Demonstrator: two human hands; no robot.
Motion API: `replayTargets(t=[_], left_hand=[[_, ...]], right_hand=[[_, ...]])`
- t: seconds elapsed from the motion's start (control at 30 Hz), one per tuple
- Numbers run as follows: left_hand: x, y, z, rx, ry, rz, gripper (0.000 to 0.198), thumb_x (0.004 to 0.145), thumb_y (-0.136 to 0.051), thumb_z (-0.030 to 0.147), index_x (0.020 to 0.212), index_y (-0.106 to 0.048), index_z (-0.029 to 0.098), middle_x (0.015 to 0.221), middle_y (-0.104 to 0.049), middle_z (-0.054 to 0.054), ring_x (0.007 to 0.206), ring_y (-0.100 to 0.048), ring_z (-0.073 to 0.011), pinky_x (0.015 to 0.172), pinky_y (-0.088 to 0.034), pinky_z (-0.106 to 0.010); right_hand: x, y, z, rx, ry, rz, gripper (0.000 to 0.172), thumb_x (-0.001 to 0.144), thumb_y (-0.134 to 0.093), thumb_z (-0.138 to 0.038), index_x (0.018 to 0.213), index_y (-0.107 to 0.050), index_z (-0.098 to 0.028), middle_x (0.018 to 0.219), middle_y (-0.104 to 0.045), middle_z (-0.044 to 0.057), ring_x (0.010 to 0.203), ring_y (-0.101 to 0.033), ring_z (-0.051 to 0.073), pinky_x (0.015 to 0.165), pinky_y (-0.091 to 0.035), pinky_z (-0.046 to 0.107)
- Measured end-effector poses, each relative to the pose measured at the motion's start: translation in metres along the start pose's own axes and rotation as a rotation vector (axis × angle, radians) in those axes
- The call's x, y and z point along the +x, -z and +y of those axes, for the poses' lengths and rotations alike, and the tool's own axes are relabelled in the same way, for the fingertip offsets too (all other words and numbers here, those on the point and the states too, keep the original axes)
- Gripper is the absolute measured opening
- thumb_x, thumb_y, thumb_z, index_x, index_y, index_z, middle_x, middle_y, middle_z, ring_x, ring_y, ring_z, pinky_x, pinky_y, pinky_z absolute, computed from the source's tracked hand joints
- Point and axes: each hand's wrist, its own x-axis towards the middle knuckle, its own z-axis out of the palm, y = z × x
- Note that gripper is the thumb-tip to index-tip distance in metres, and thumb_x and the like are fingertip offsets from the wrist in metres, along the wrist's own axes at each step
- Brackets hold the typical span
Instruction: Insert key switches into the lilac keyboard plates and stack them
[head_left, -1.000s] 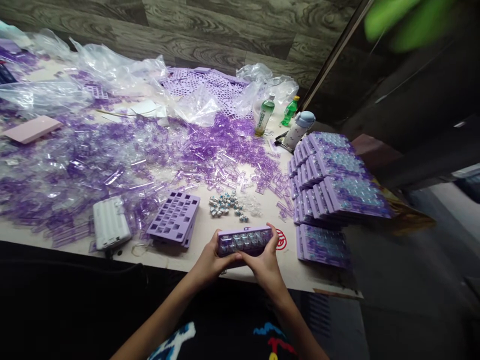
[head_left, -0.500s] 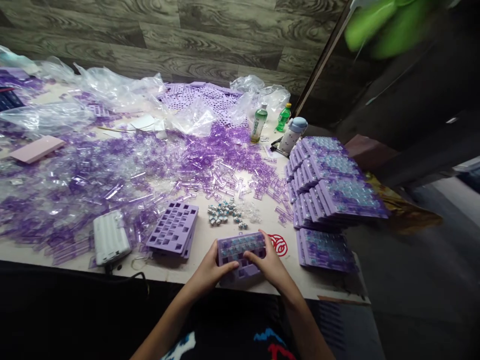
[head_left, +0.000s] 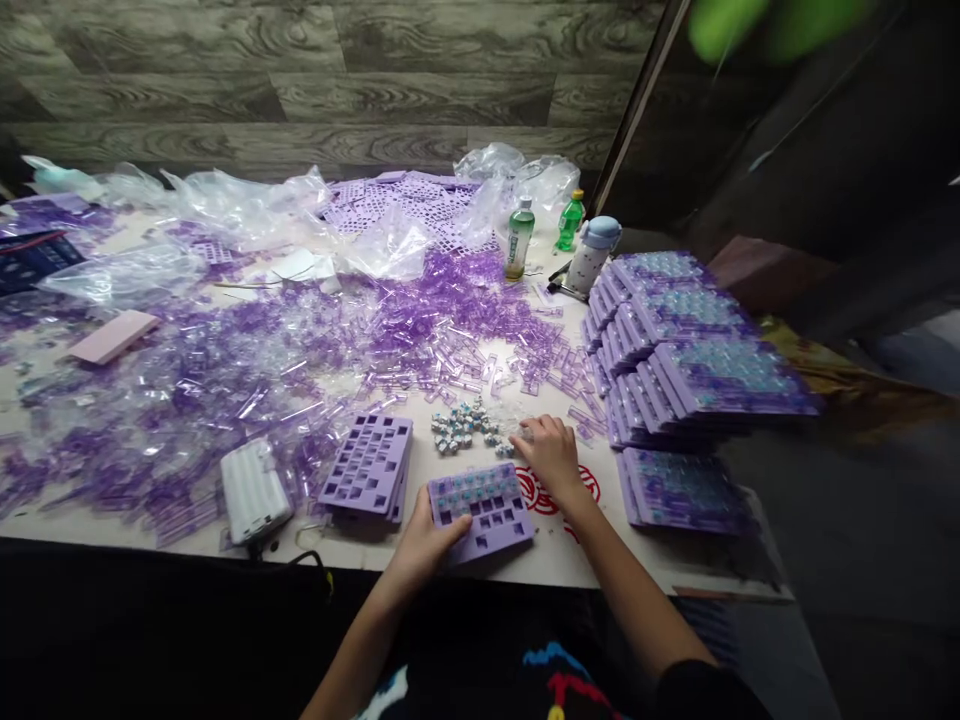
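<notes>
A lilac perforated plate (head_left: 487,525) lies on the table near its front edge, with mechanical keyboard switches filling its upper rows and its lower square holes bare. My left hand (head_left: 424,550) rests over the plate's lower left corner, fingers on top. My right hand (head_left: 551,455) is off the plate, its fingertips at the right side of a small heap of switches (head_left: 461,427). Whether those fingertips pinch anything is hidden. To the left stands a stack of bare lilac plates (head_left: 367,462).
Stacks of filled lilac plates (head_left: 675,340) stand to the right. Loose clear and purple plastic pieces (head_left: 262,390) spread across the table behind. A white ribbed block (head_left: 253,490) sits at front left. Bottles and a flask (head_left: 589,255) stand at the back, beside plastic bags.
The plate has gone from both my hands' lifted grip to lying on the table. My right hand has moved off it, forward to the switch heap. The camera view has shifted slightly.
</notes>
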Motion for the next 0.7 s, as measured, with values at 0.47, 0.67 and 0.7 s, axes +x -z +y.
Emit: replayTargets(t=[0.47, 0.67, 0.7], left_hand=[[0.005, 0.005, -0.006, 0.574, -0.224, 0.12, 0.063, 0.075, -0.058, 0.033, 0.131, -0.033, 0.017, 0.127, -0.045, -0.013, 0.12, -0.041, -0.0267, 0.1, -0.031, -0.044], [0.007, 0.011, -0.006, 0.529, -0.147, 0.065, 0.08, 0.068, -0.066, 0.033, 0.136, -0.026, 0.019, 0.124, -0.04, -0.013, 0.117, -0.042, -0.0274, 0.098, -0.035, -0.042], [0.007, 0.011, -0.006, 0.523, -0.135, 0.057, 0.08, 0.068, -0.066, 0.033, 0.136, -0.026, 0.02, 0.123, -0.039, -0.013, 0.116, -0.043, -0.0272, 0.096, -0.037, -0.042]], right_hand=[[-0.028, 0.025, 0.019, 0.134, 0.078, -0.075, 0.017, 0.075, -0.07, -0.018, 0.089, -0.063, -0.021, 0.092, -0.059, 0.002, 0.092, -0.047, 0.022, 0.076, -0.031, 0.031], [-0.04, 0.027, 0.024, 0.16, 0.056, -0.165, 0.013, 0.076, -0.07, -0.021, 0.088, -0.064, -0.021, 0.09, -0.06, 0.003, 0.092, -0.048, 0.023, 0.076, -0.031, 0.032], [-0.04, 0.026, 0.023, 0.159, 0.062, -0.161, 0.015, 0.077, -0.069, -0.021, 0.091, -0.063, -0.021, 0.091, -0.06, 0.003, 0.092, -0.048, 0.023, 0.076, -0.031, 0.032]])
